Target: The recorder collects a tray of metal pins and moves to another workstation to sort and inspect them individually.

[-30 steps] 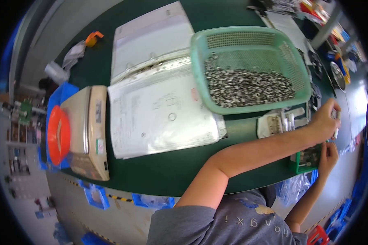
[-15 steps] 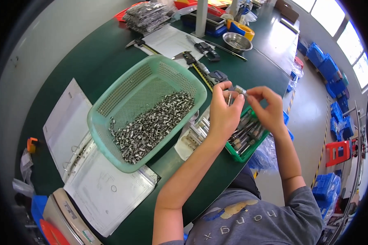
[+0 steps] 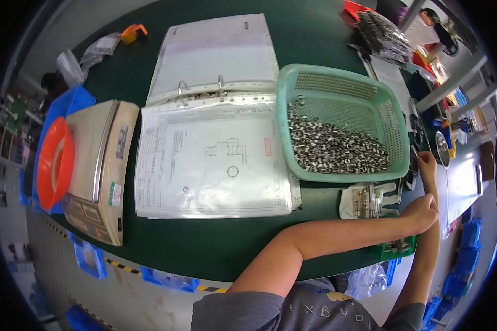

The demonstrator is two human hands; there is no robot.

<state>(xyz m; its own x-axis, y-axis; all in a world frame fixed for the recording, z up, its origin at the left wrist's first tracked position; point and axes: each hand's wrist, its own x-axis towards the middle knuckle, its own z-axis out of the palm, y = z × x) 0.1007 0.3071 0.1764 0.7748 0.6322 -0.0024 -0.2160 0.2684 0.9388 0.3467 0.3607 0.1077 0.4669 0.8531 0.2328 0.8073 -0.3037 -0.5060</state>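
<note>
My left hand (image 3: 422, 213) is closed in a fist above the green bin (image 3: 411, 248); whatever it holds is hidden. Farther out, my right hand (image 3: 426, 164) has its fingers bent together beside the dark measuring tools (image 3: 416, 129). Something thin and metallic shows at its fingertips, too small to name. To the left of my hands stands a pale green mesh basket (image 3: 343, 177) with many small metal rings (image 3: 337, 146) heaped in its near half. Several metal pins (image 3: 364, 202) lie on a white cloth-like piece (image 3: 346, 205) between basket and bin.
An open ring binder (image 3: 215, 187) with a technical drawing lies left of the basket. Farther left are a weighing scale (image 3: 110, 165) and an orange-red dish (image 3: 55, 163). At the far right sit silvery bags (image 3: 384, 37), a steel bowl (image 3: 442, 149) and a grey post (image 3: 453, 83).
The view has swung left, bringing the binder and scale toward the middle. My hands, close together before with small metal pieces, are apart now, the right one farther out near the measuring tools.
</note>
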